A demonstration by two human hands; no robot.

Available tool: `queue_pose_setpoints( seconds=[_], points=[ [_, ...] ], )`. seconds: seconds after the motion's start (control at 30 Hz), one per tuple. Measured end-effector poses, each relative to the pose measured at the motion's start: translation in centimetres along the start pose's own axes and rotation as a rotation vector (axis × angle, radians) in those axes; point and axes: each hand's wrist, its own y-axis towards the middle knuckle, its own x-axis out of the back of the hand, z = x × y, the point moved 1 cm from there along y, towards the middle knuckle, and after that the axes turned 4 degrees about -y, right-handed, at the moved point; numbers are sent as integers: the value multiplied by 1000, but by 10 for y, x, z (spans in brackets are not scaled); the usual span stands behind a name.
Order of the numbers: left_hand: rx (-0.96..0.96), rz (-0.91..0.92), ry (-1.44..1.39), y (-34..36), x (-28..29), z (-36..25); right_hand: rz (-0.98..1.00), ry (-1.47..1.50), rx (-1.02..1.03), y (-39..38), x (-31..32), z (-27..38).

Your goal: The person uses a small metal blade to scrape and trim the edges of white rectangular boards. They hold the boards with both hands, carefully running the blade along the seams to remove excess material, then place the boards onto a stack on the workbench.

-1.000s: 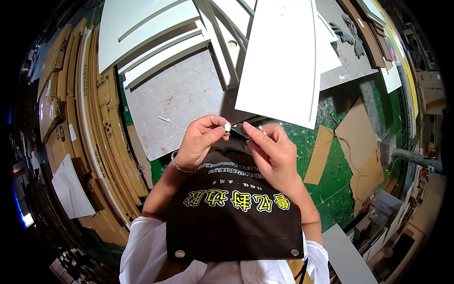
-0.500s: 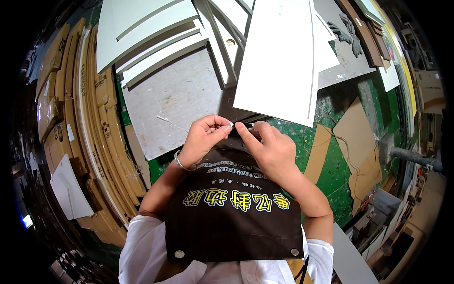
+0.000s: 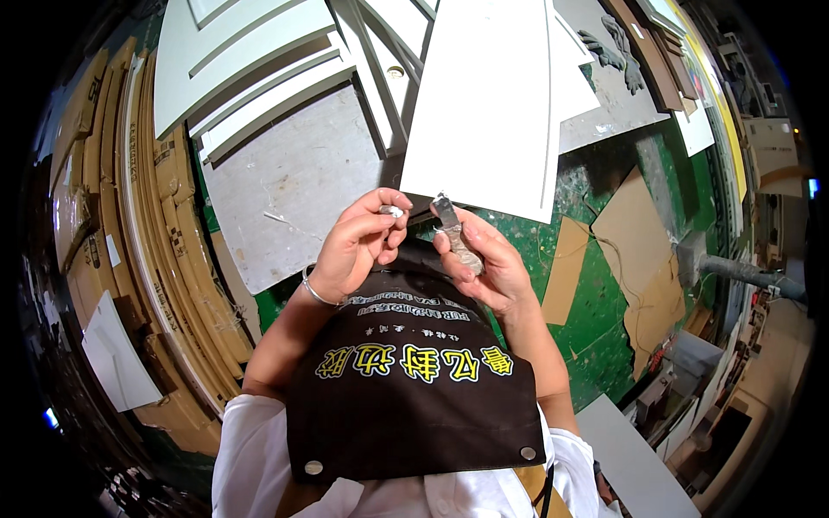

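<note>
My left hand [image 3: 352, 242] pinches a small whitish piece [image 3: 392, 211] between thumb and forefinger; its exact kind is too small to make out. In my right hand [image 3: 499, 263] is a short knife-like tool [image 3: 446, 212] with a flat dark blade and a handle that looks wrapped in grey tape. The blade tilts up and away from me, with a whitish bit at its tip. A small gap separates the two hands, both held in front of my dark apron [image 3: 406, 414]. A metal bangle [image 3: 318, 287] circles my left wrist.
Just beyond my hands lies a large white panel [image 3: 484, 112], with more white boards [image 3: 250, 52] and a grey board [image 3: 285, 190] to the left. Grey gloves [image 3: 617, 56] rest at the far right. Flattened cardboard [image 3: 173, 259] is stacked left; a pipe [image 3: 743, 272] juts in at right.
My hands have drawn apart from being close together at the fingertips. The right hand has turned, bringing the tool's blade and handle into view. The whole scene has shifted slightly left.
</note>
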Motion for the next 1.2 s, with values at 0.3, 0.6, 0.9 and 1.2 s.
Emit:
queue_pose_setpoints(
  seconds=[0.3, 0.6, 0.9, 1.2],
  points=[
    [-242, -145, 469, 5, -25, 4, -1, -29, 0, -6, -6, -8],
    [-244, -123, 556, 6, -14, 17, -121, -28, -41, -11, -5, -17],
    [-14, 52, -161, -3, 6, 19, -281, -1106, 442, -16, -17, -11],
    [-86, -55, 140, -8, 16, 22, -368, -1652, 641, -12, -27, -8]
  ],
)
